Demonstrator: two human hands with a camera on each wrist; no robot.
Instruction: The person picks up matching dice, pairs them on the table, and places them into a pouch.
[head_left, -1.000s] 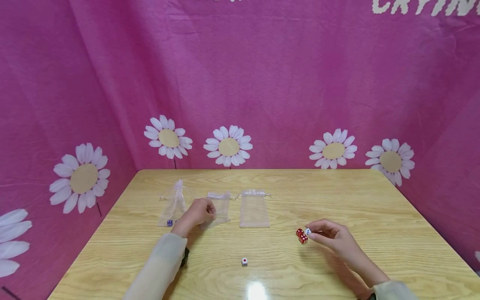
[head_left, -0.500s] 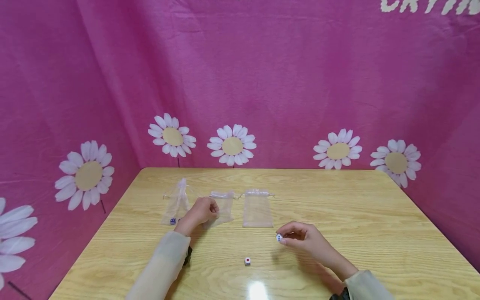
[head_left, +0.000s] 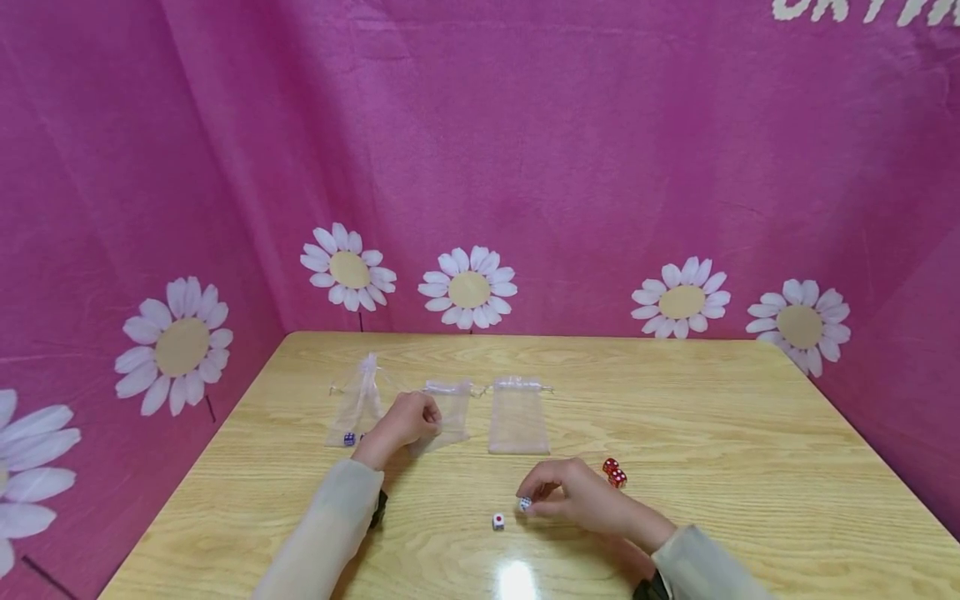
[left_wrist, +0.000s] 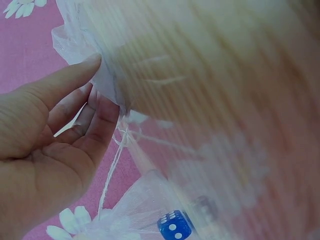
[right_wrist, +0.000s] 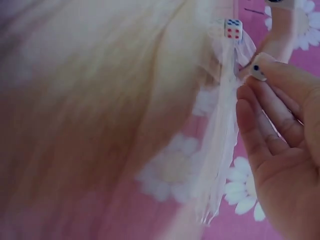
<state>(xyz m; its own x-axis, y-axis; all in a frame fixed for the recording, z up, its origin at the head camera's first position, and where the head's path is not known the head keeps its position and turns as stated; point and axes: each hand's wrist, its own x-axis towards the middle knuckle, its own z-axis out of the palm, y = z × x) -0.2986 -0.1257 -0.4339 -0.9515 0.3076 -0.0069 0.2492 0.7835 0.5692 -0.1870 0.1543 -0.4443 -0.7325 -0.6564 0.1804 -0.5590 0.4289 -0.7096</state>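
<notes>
Held white die [head_left: 525,504]: pinched in the narrow-set fingers of the right hand [head_left: 576,493], low over the worktop [head_left: 697,417]; contact unclear.
Loose white die [head_left: 498,522]: just beside, 8 o'clock from held die; cube, no long axis; right hand nearer.
Middle bag [head_left: 454,414]: 10–11 o'clock from held die, edge pinched by the left hand [head_left: 407,419].
Red dice [head_left: 617,477]: pair, 2 o'clock from right hand.
Right bag [head_left: 519,425]: 12 o'clock.
Left bag [head_left: 352,412]: 9 o'clock from left hand, blue die [head_left: 349,439] inside.

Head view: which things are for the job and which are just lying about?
Probably for the job:
white die pinched in the right hand
other white die
red dice
middle bag held by the left hand
left bag with blue dice
right bag

Just there:
pink flowered cloth
table
</notes>
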